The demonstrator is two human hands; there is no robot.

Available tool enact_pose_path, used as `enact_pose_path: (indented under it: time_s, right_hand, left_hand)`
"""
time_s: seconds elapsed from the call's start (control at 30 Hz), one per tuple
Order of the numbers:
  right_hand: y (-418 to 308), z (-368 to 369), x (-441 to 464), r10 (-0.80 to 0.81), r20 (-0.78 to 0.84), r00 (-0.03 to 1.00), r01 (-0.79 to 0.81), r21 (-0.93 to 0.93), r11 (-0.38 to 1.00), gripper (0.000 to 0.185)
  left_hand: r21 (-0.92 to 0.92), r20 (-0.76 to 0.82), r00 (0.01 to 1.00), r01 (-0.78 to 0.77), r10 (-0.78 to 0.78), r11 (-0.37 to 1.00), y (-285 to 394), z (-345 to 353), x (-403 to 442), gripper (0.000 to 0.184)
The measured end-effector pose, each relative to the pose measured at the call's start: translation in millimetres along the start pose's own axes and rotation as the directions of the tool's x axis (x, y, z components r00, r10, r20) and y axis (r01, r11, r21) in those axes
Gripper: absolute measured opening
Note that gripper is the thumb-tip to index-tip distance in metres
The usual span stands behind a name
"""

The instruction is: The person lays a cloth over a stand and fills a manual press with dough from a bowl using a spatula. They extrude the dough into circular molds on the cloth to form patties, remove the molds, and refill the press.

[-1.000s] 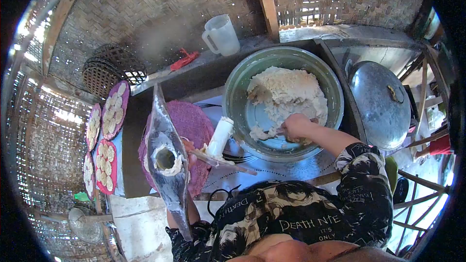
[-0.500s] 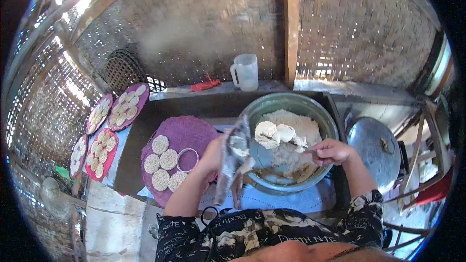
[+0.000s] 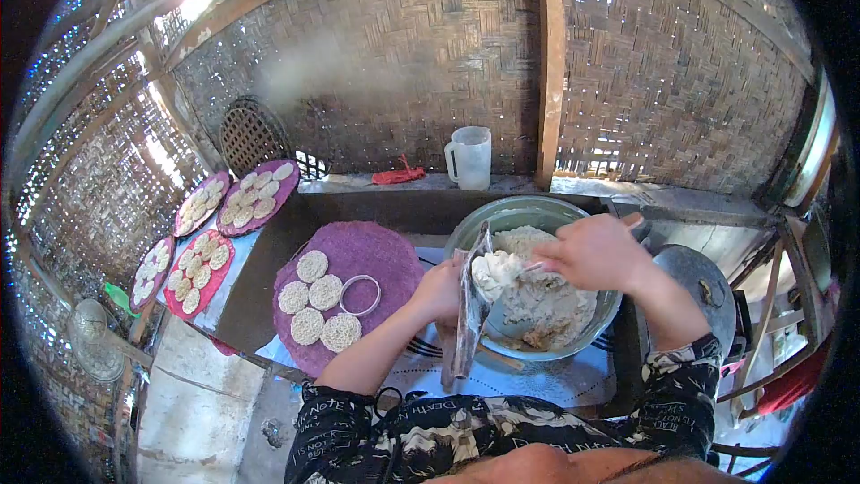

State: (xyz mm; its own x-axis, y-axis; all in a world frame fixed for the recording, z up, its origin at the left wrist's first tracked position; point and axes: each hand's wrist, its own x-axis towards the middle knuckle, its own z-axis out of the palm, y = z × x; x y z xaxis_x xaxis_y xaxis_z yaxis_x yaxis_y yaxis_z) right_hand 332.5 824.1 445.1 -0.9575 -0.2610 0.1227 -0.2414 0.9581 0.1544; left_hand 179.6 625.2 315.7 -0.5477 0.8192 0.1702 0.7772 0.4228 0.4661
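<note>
My left hand (image 3: 439, 291) is wrapped around a long wooden and metal tool (image 3: 466, 332), held upright and tilted at the basin's left edge; its exact kind is unclear. A pale handled utensil (image 3: 631, 220) is in my right hand (image 3: 596, 251), its handle end showing above my fist. At its other end, a lump of white dough (image 3: 495, 275) touches the tool's opening. Below is a green basin (image 3: 616, 309) of dough (image 3: 555, 305). Left of my left hand, several round noodle cakes (image 3: 307, 326) and a white ring (image 3: 360, 296) lie on a purple round mat (image 3: 385, 251).
More round mats with cakes, one a red mat (image 3: 199, 291), stand at the left. Behind the table are a plastic jug (image 3: 469, 159), a red bag (image 3: 399, 174) and a woven basket (image 3: 253, 136). A metal lid (image 3: 708, 282) sits at the right.
My right hand has moved up and left over the basin, bringing the dough to the tool. My left hand has turned the tool more upright. The view has shifted slightly.
</note>
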Motion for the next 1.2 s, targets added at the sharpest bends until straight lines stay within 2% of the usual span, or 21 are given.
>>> enact_pose_path:
  time_s: [0.07,0.17,0.23,0.27,0.3,0.37,0.43,0.47,0.5,0.53,0.6,0.7,0.77,0.83,0.9,0.97,1.0,1.03,1.07,1.13,1.2]
  right_hand:
    - [-16,15,10,-0.088,-0.127,0.988,0.069,-0.143,0.987,0.025]
    - [-32,31,12,-0.261,-0.353,0.899,0.156,-0.299,0.942,0.022]
    - [-30,33,4,-0.359,-0.472,0.805,0.222,-0.322,0.920,0.020]
    - [-19,27,4,-0.343,-0.505,0.792,0.192,-0.327,0.925,0.018]
    - [-10,11,-6,-0.189,-0.447,0.874,0.100,-0.216,0.971,0.008]
    - [14,-7,-24,-0.060,-0.631,0.773,0.009,-0.084,0.996,0.013]
    - [25,-9,-28,0.028,-0.690,0.723,-0.095,-0.060,0.994,0.014]
    - [26,-5,-26,-0.001,-0.664,0.747,-0.062,-0.071,0.996,0.015]
    - [27,2,-22,-0.027,-0.638,0.770,-0.031,-0.079,0.996,0.016]
    - [29,6,-19,-0.056,-0.612,0.789,0.000,-0.091,0.996,0.017]
    - [33,10,-19,-0.075,-0.567,0.820,0.036,-0.079,0.996,0.018]
    - [26,18,-15,-0.117,-0.502,0.857,0.085,-0.087,0.993,0.015]
    - [19,37,-4,-0.151,-0.436,0.887,0.119,-0.099,0.988,0.013]
    - [16,44,-3,-0.178,-0.429,0.885,0.132,-0.134,0.982,0.014]
    - [19,40,-5,-0.169,-0.418,0.893,0.139,-0.103,0.985,0.011]
    - [36,19,-20,-0.123,-0.518,0.847,0.052,-0.149,0.987,0.014]
    - [48,11,-33,-0.017,-0.579,0.815,-0.019,-0.056,0.998,0.015]
    - [56,6,-41,0.087,-0.628,0.773,-0.082,0.037,0.996,0.017]
    - [54,4,-41,0.060,-0.618,0.784,-0.033,0.056,0.998,0.017]
    - [47,5,-43,0.015,-0.593,0.805,0.060,0.106,0.993,0.018]
    - [47,11,-39,0.019,-0.562,0.827,0.025,0.070,0.997,0.018]
  left_hand:
    - [-0.114,-0.044,0.999,0.024,-0.029,0.993,-6,6,2,0.050]
    - [-0.262,-0.002,0.999,-0.042,0.042,0.964,-37,22,11,0.048]
    - [-0.648,0.017,0.995,-0.067,0.102,0.759,-53,33,17,0.051]
    - [-0.555,-0.027,0.985,-0.158,0.172,0.817,-56,31,20,0.052]
    - [-0.451,-0.061,0.968,-0.244,0.244,0.858,-61,30,23,0.052]
    - [-0.485,-0.115,0.946,-0.320,0.303,0.814,-99,45,49,0.049]
    - [-0.496,-0.134,0.929,-0.365,0.346,0.788,-116,56,58,0.047]
    - [-0.492,-0.126,0.924,-0.373,0.360,0.786,-102,50,53,0.047]
    - [-0.880,0.092,0.978,-0.008,0.187,0.475,-83,49,50,0.051]
    - [-0.952,0.302,0.953,0.302,-0.002,-0.054,-52,39,44,0.057]
    - [-0.912,0.158,0.987,0.142,0.008,0.385,-68,62,54,0.058]
    - [-0.731,0.114,0.993,0.066,0.025,0.680,-65,72,57,0.051]
    - [-0.499,0.170,0.985,0.117,-0.036,0.859,-26,47,44,0.048]
    - [-0.582,0.245,0.966,0.215,-0.084,0.784,-24,50,46,0.045]
    - [-0.840,0.332,0.939,0.336,-0.086,0.427,-41,62,54,0.040]
    - [-0.916,0.365,0.926,0.376,-0.093,0.140,-34,44,50,0.035]
    - [-0.929,0.365,0.925,0.370,-0.100,0.027,-27,32,46,0.032]
    - [-0.925,0.274,0.950,0.302,-0.147,0.228,-27,26,43,0.030]
    - [-0.898,0.230,0.961,0.270,-0.153,0.346,-27,23,41,0.030]
    - [-0.801,0.177,0.976,0.220,-0.131,0.557,-30,26,45,0.030]
    - [-0.658,0.134,0.982,0.186,-0.130,0.730,-34,37,49,0.031]
